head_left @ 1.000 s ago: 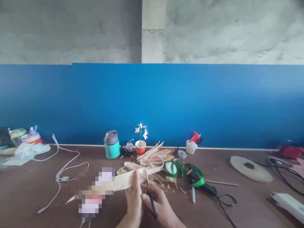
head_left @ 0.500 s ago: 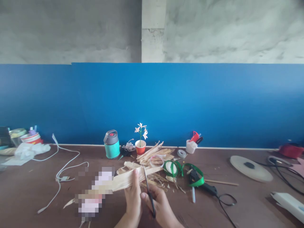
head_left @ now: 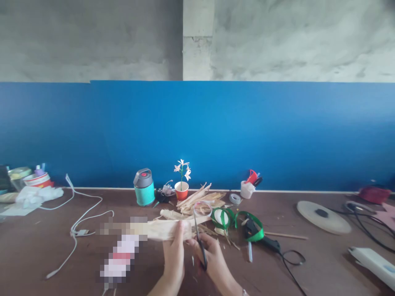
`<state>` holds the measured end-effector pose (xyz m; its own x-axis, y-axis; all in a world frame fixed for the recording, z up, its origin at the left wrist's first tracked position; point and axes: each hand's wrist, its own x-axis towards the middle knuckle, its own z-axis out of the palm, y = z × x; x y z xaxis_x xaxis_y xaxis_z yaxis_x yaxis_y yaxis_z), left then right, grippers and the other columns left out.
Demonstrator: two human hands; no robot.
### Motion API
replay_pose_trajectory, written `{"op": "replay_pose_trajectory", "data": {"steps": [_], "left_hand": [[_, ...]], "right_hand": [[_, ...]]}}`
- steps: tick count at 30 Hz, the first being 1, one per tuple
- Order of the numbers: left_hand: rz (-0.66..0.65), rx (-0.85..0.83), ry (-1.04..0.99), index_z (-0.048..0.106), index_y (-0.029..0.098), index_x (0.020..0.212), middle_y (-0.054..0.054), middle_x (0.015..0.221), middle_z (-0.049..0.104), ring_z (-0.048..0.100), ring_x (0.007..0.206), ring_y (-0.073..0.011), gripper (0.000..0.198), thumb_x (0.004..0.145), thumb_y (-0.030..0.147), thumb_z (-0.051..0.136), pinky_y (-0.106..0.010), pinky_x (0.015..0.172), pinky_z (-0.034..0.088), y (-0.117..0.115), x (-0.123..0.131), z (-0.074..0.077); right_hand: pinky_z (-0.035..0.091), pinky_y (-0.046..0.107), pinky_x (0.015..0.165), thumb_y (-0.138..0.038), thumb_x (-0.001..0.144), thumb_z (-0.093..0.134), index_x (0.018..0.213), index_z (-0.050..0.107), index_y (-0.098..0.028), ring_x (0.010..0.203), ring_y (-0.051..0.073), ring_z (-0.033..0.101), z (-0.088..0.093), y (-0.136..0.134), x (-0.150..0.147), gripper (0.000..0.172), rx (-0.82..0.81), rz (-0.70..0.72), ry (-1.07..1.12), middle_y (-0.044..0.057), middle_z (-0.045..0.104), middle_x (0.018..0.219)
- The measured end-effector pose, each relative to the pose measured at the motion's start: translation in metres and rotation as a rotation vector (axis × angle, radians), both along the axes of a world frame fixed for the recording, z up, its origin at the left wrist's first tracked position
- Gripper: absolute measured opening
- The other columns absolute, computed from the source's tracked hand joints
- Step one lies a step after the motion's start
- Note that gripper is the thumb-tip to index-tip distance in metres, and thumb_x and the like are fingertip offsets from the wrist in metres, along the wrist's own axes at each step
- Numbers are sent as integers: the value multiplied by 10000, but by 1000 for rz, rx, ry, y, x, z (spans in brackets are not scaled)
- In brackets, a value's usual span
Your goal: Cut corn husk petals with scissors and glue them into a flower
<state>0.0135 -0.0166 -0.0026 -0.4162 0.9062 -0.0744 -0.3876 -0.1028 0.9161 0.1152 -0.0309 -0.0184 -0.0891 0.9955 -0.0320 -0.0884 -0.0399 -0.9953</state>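
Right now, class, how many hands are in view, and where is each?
2: the left hand, low centre, gripping the pale strip; the right hand, beside it, holding the scissors.

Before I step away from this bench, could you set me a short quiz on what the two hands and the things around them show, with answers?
1. Which hand holds the scissors?
2. True or false: the white flowers stand in the teal flask.
3. What is the left hand gripping?
A) a roll of tape
B) a pale strip
C) a white cable

Key:
1. The right hand.
2. False: they stand in the red cup.
3. B.
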Motion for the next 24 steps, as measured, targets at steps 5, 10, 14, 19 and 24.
{"op": "replay_pose_trajectory", "data": {"steps": [5,10,14,19,24], "left_hand": [[-374,41,-65,697,86,927,-117,839,741,686,820,-296,419,627,373,755,-355,731,537,-2,-1,14],[-508,-41,-21,714,101,830,-115,799,745,688,785,-290,368,553,326,802,-347,723,530,-1,0,20],[-681,31,-105,714,87,923,-143,885,737,680,811,-282,435,584,347,792,-350,738,524,0,-4,25],[-781,-76,-118,687,89,1020,-132,814,735,672,625,-217,483,629,362,766,-268,531,487,0,-8,22],[-715,-88,-121,696,109,1005,-126,881,736,684,759,-247,456,614,326,786,-294,651,508,-2,-5,22]], "right_hand": [[392,190,477,-419,471,847,738,533,-187,502,88,463,21,6,12,472,123,-171,220,-59,524,564],[335,189,466,-317,416,871,711,534,-186,463,64,373,28,11,19,467,92,-83,283,-90,439,508],[272,173,434,-316,463,851,746,548,-179,440,49,347,26,9,25,437,6,-48,287,-81,465,522],[242,166,402,-350,544,810,815,557,-194,414,43,335,26,4,26,402,-23,-16,319,-80,480,539],[262,167,426,-289,503,838,763,556,-190,429,40,336,30,5,27,396,0,-6,278,-87,474,521]]}}
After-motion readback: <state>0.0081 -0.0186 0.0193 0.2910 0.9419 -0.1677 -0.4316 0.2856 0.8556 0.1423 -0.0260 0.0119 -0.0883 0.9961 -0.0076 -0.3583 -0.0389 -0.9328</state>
